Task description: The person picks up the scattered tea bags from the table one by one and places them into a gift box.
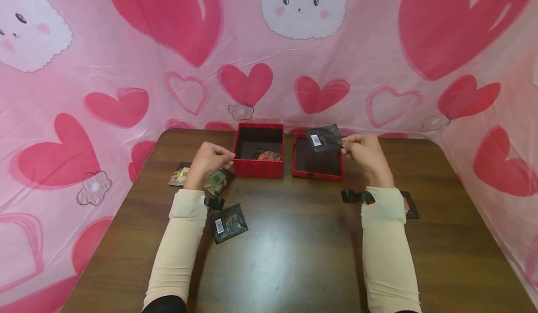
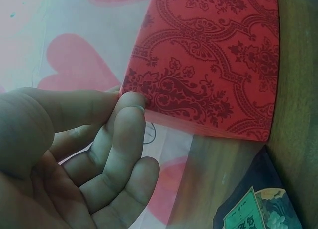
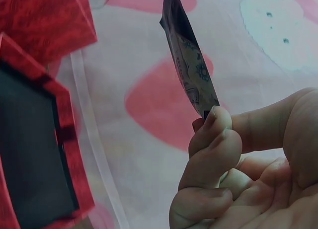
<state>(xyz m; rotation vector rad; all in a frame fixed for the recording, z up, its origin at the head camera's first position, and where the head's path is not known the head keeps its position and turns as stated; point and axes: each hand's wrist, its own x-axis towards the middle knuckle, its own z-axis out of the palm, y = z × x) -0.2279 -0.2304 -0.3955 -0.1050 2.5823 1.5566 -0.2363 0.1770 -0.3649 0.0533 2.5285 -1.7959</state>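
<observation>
A red patterned box (image 1: pixel 258 168) stands at the back of the table, a sachet (image 1: pixel 269 155) lying inside it. Thumb and index finger of my left hand (image 1: pixel 213 158) pinch the box's near left corner at the rim; the left wrist view shows its dark floral pattern up close. My right hand (image 1: pixel 366 155) pinches one corner of a flat black sachet (image 1: pixel 324 138), barcode side facing the head view. That sachet is held above the red box lid (image 1: pixel 318 176), which lies with its dark inside up, right of the box.
Left of the box lie a sachet with a green label (image 1: pixel 216 182) and another with a yellowish label (image 1: pixel 180 175). A black sachet (image 1: pixel 230 223) is barcode side up nearer the front. Beyond the right sleeve, a further sachet (image 1: pixel 412 205) is partly hidden. A pink heart-print cloth hangs behind.
</observation>
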